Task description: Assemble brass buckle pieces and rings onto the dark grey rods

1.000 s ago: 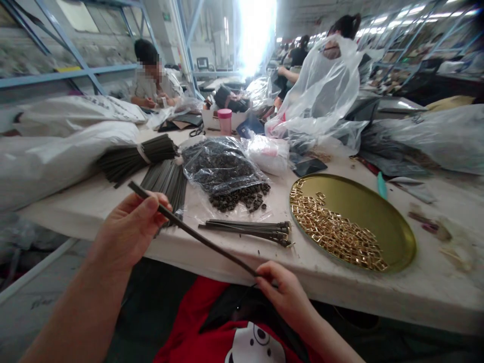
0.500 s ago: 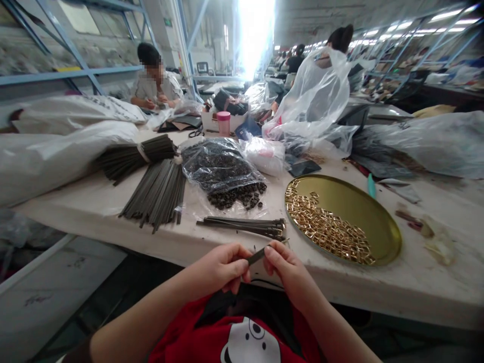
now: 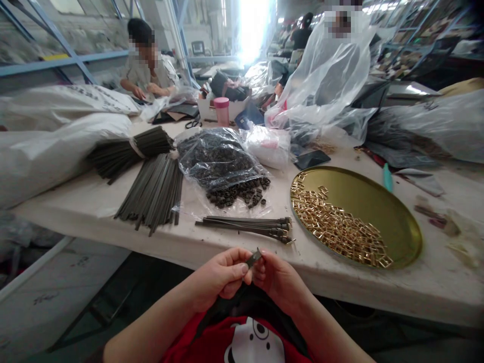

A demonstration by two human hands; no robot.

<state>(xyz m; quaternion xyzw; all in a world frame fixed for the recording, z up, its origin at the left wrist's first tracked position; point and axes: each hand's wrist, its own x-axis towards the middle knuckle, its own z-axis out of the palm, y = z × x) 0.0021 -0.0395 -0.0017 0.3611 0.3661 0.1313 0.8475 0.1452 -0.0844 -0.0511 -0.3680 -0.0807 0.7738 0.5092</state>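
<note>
Now that our left hand (image 3: 229, 275), pinching the strap (image 3: 253, 258), has drawn beside our right hand (image 3: 279, 278), whose hold we cannot tell, work centres there.

- White light (image 3: 252, 33) is flooding in at top centre, blowing out into glare.
- The middle bag (image 3: 215, 154) is catching small highlights.
- Deep shadow is lying under the counter (image 3: 94, 201).
- Lens distortion is bending the counter's edge.
- The right edge is blurring, its upper corner darkening.
</note>
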